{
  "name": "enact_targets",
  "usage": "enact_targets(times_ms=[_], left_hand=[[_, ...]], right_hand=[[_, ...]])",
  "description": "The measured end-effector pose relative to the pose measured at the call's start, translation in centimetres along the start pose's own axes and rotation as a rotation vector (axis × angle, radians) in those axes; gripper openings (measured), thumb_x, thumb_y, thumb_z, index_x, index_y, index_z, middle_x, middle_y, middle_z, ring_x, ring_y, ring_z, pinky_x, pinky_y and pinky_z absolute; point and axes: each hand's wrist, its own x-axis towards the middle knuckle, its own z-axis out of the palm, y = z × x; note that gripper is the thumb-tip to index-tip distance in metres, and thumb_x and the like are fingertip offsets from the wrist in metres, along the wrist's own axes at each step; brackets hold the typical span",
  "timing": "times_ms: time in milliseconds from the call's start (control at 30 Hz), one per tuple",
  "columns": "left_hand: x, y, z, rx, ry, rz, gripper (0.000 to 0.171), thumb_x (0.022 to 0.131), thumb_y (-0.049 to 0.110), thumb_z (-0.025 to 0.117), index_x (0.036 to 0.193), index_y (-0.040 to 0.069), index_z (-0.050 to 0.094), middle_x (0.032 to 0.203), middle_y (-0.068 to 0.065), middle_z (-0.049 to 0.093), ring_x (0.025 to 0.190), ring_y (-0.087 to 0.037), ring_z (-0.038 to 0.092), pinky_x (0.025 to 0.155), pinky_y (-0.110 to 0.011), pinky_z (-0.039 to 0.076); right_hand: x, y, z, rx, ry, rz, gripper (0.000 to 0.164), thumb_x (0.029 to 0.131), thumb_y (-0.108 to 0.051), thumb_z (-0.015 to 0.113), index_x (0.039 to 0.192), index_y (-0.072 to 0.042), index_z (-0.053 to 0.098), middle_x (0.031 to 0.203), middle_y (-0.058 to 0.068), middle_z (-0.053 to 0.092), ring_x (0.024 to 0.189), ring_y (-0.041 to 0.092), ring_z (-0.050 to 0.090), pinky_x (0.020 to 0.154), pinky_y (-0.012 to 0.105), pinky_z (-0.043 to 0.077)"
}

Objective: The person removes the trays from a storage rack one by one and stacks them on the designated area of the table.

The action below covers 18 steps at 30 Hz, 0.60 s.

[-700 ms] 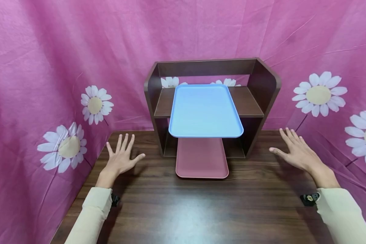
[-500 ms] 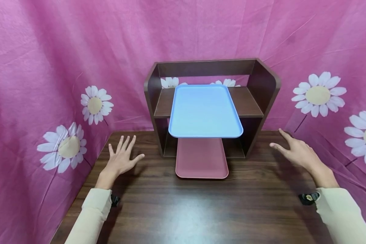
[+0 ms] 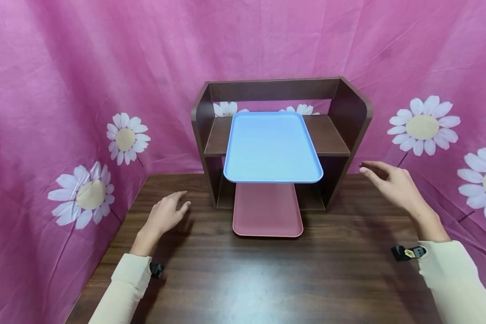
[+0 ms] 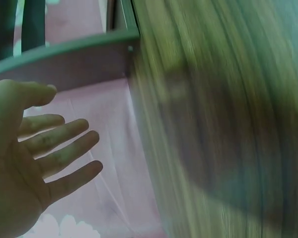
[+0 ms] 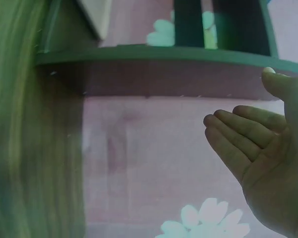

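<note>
A light blue tray [image 3: 273, 148] lies on the upper shelf of a dark brown shelf unit [image 3: 336, 135], its near end jutting out past the shelf's front edge. Beneath it, a dull pink tray [image 3: 268, 211] pokes out of the lower compartment; its rear part is hidden. My left hand [image 3: 164, 216] hovers over the table to the left of the unit, palm turned inward, holding nothing. To the right of the unit is my right hand [image 3: 398, 186], also free of any object, its fingers extended in the right wrist view with the thumb apart.
The unit stands at the back of a dark wooden table [image 3: 243, 279]. Behind and beside it hangs a pink cloth [image 3: 166, 67] printed with white daisies. Light glares off the tabletop near the front.
Both hands have turned from palms down with spread fingers to palms facing inward, fingers closer together. The right hand has risen slightly. Both trays have stayed in place.
</note>
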Motion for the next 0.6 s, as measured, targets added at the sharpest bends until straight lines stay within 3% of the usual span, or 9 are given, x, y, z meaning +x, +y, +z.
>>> enact_targets(times_ms=[67, 200, 300, 433, 500, 600], left_hand=[[-0.2, 0.8, 0.4, -0.018, 0.019, 0.008, 0.046, 0.106, 0.029, 0.063, 0.144, 0.003, 0.063, 0.141, -0.021, 0.069, 0.125, -0.046, 0.068, 0.098, -0.067, 0.057], [-0.6, 2.6, 1.1, -0.079, 0.038, -0.004, 0.040, 0.105, 0.028, 0.065, 0.137, 0.004, 0.068, 0.129, -0.022, 0.074, 0.112, -0.046, 0.073, 0.093, -0.065, 0.059], [-0.9, 3.9, 1.5, -0.137, 0.055, -0.025, 0.035, 0.104, 0.027, 0.065, 0.130, 0.004, 0.071, 0.118, -0.021, 0.078, 0.100, -0.041, 0.076, 0.090, -0.062, 0.060], [-1.3, 5.7, 1.9, -0.243, 0.065, -0.069, 0.028, 0.103, 0.023, 0.067, 0.123, 0.005, 0.074, 0.104, -0.013, 0.081, 0.082, -0.027, 0.073, 0.087, -0.054, 0.061], [-1.4, 6.6, 2.0, -0.301, 0.059, -0.096, 0.026, 0.102, 0.022, 0.068, 0.121, 0.005, 0.076, 0.099, -0.008, 0.081, 0.078, -0.019, 0.070, 0.085, -0.049, 0.060], [-1.7, 7.7, 2.2, -0.372, 0.053, -0.126, 0.024, 0.101, 0.020, 0.069, 0.117, 0.004, 0.077, 0.092, -0.004, 0.080, 0.075, -0.011, 0.067, 0.082, -0.040, 0.059]], right_hand=[[0.3, -0.5, -0.2, 0.029, 0.010, 0.000, 0.045, 0.104, -0.038, 0.069, 0.139, -0.009, 0.070, 0.130, 0.022, 0.074, 0.097, -0.031, 0.044, 0.081, 0.001, 0.034], [1.0, -1.6, -0.7, 0.065, -0.003, -0.008, 0.049, 0.105, -0.038, 0.068, 0.144, -0.008, 0.065, 0.135, 0.024, 0.071, 0.099, -0.034, 0.041, 0.081, -0.004, 0.031], [1.5, -2.3, -1.0, 0.055, -0.021, 0.011, 0.055, 0.105, -0.042, 0.066, 0.149, -0.010, 0.061, 0.140, 0.023, 0.068, 0.114, -0.016, 0.055, 0.085, 0.000, 0.032], [2.1, -3.1, -1.3, 0.050, -0.047, 0.036, 0.062, 0.105, -0.046, 0.065, 0.155, -0.010, 0.054, 0.147, 0.024, 0.063, 0.133, 0.032, 0.059, 0.098, 0.023, 0.041], [2.4, -3.4, -1.3, 0.056, -0.058, 0.041, 0.065, 0.106, -0.046, 0.064, 0.157, -0.008, 0.051, 0.150, 0.027, 0.060, 0.135, 0.044, 0.056, 0.104, 0.040, 0.044], [2.9, -3.8, -1.4, 0.061, -0.069, 0.045, 0.068, 0.106, -0.047, 0.062, 0.158, -0.007, 0.048, 0.152, 0.029, 0.057, 0.137, 0.049, 0.054, 0.107, 0.058, 0.043]])
